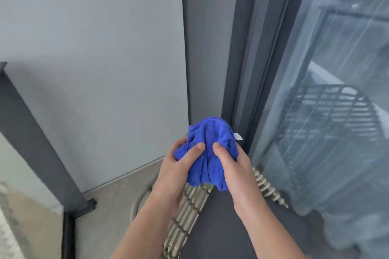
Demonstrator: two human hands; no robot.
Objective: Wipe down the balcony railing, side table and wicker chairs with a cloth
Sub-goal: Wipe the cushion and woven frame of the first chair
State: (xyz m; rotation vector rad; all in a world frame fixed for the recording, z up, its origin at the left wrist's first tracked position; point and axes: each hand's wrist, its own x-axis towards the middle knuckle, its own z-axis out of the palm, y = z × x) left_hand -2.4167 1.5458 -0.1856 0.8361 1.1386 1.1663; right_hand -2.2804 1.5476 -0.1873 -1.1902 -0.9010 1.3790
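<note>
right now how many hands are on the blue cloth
2. The left hand grips the blue cloth from its left side, and the right hand grips it from the right, both holding it bunched above the wicker chair.

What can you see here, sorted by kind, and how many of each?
Bare hands: 2, the left hand and the right hand, both gripping the cloth
Crumpled blue microfibre cloth: 1
Woven wicker chair with dark cushion: 1
Dark grey metal railing post: 1
Total: 5
</note>
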